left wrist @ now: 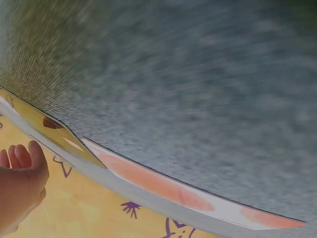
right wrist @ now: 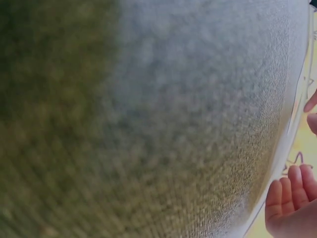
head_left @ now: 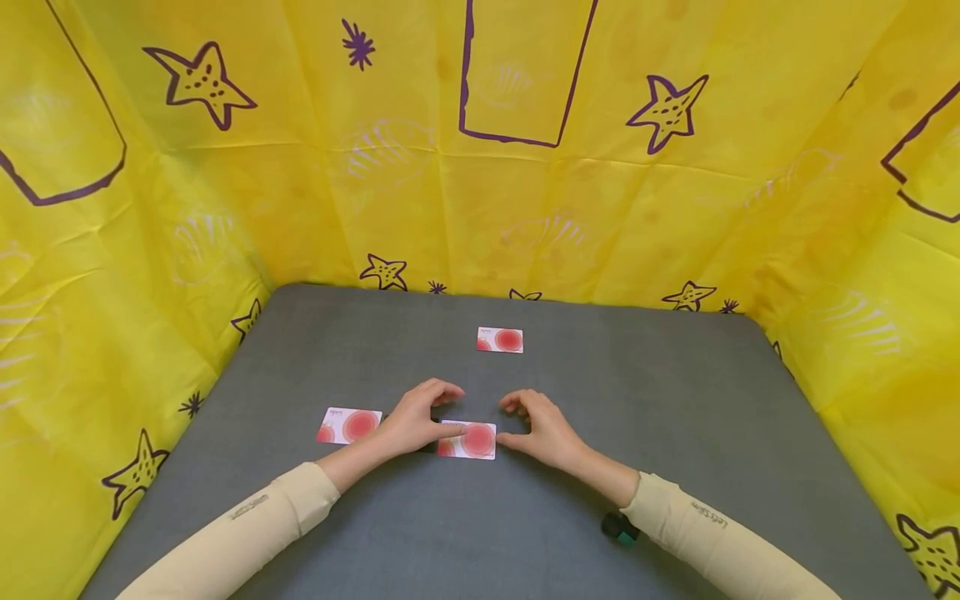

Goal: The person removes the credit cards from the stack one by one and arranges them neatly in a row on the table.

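A white card with red circles (head_left: 468,440) lies flat in front of me, between my hands. My left hand (head_left: 415,419) is over its left part, the thumb lying across it and the fingers loosely bent above the table. At the card's right edge is the thumb tip of my right hand (head_left: 551,432), whose fingers curve loosely around nothing. Beneath my left hand shows a dark flat piece (head_left: 433,423), mostly hidden; beside the red-circled card in the left wrist view, a glossy yellowish surface (left wrist: 54,130) appears. A similar card (head_left: 349,426) lies left of my left hand.
Farther back on the grey table (head_left: 675,400) lies another red-circled card (head_left: 500,340). A yellow curtain (head_left: 405,200) with purple starfish drawings encloses the back and both sides. A black device (head_left: 621,527) with a teal part sits under my right cuff.
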Available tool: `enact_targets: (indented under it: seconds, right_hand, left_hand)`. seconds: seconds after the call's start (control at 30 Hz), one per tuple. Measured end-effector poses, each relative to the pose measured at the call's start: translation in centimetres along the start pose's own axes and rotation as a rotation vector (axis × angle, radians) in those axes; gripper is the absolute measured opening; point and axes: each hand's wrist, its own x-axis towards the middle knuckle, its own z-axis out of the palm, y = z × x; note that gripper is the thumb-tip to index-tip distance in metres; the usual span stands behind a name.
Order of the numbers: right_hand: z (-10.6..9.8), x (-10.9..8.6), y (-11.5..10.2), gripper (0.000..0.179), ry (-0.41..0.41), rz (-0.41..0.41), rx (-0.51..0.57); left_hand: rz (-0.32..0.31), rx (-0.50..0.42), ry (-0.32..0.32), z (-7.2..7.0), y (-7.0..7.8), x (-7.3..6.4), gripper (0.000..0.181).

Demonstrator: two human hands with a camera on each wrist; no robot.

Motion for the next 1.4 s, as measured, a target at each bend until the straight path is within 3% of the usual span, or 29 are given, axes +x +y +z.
enact_targets:
  seconds: [0.13,0.57,1.4]
  right_hand:
    - [-0.1,0.2,0.3,0.046,0.005,0.047,0.036]
    - [-0.5,1.2,1.0,0.046,0.050,0.176,0.165]
    - [-1.5,3.9,3.1,0.046,0.126,0.260,0.174]
  left_hand:
    - [0.017,-0.008,0.007,0.3,0.1,0.5,0.053]
    - [-0.049,-0.058,0.014,1.0,1.0,2.5,0.055]
    - [-0.140,-0.052,0.093,1.7,0.6,6.6,0.053]
